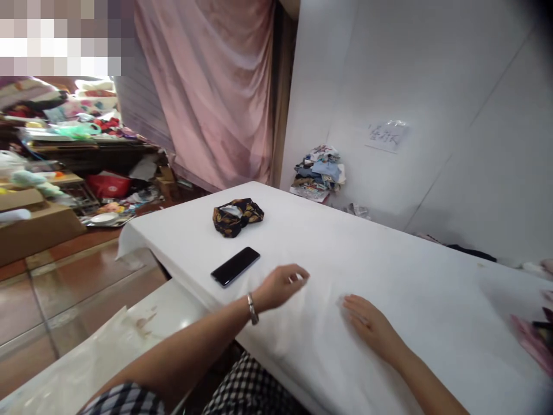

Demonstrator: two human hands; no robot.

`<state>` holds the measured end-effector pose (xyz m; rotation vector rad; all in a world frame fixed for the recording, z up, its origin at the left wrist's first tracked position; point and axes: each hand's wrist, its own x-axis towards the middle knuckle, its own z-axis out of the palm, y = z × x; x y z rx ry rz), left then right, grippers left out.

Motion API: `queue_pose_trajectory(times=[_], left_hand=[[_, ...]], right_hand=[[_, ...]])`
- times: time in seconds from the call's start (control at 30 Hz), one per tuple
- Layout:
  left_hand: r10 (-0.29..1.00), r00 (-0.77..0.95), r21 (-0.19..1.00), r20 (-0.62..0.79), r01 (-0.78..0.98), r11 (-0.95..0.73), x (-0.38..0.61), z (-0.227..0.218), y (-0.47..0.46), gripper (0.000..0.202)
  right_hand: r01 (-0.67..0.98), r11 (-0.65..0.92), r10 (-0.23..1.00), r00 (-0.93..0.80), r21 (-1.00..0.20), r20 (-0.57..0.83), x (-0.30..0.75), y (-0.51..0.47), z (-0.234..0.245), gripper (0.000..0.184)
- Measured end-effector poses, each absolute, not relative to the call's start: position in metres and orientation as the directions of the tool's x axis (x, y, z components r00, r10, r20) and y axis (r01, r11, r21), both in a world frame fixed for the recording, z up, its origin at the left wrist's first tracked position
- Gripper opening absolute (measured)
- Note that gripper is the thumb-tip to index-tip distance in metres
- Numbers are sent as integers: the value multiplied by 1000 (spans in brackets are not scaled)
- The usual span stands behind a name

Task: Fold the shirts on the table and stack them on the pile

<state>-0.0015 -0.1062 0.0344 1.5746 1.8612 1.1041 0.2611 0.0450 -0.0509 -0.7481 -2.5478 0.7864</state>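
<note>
My left hand (280, 285) hovers just over the white cloth-covered table (389, 271), fingers loosely curled, nothing in it; a metal bracelet sits on the wrist. A black phone (235, 266) lies face up a short way to its left. My right hand (367, 323) rests flat on the white cloth, palm down, fingers stretched out and together. Farther back on the table lies a small black-and-gold patterned piece of fabric (237, 217), bunched up.
A pile of folded patterned fabrics (319, 171) sits against the white wall at the table's far edge. Pink fabric pieces (536, 337) show at the right edge. A pink curtain (211, 86) hangs behind. Cluttered shelves, boxes and a red bag (108, 185) stand at left on the tiled floor.
</note>
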Motion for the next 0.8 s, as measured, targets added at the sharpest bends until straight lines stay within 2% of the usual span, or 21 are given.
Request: queue_pose_trajectory(times=[0.07,0.1,0.23,0.4,0.47,0.6,0.7,0.8], left_hand=[[878,-427,724,218,674,148,-52,49,-100,25],[807,-544,675,230,686,271,-81,55,-96,25],[565,-791,639,234,563,524,-191,65,-84,42],[328,-943,648,47,279,709,-266,43,-86,79],[304,-952,653,-31,211,727,-277,32,-88,74],[328,-943,693,-50,204,692,-289,33,-82,39],[377,-924,740,61,296,605,-284,64,-60,34],[502,-832,746,235,486,456,-247,105,-24,30]], right_hand=[[448,690,626,-764,-569,157,263,45,-60,37],[479,686,646,-748,-548,156,265,46,-66,39],[529,719,668,-706,-451,237,274,46,-93,44],[591,726,679,-699,-353,227,279,42,-106,45],[604,726,680,-700,-329,217,280,41,-105,46],[613,728,681,-698,-308,220,280,38,-101,46],[617,717,692,-689,-324,217,280,37,-98,46],[596,706,698,-676,-382,236,279,36,-95,44]])
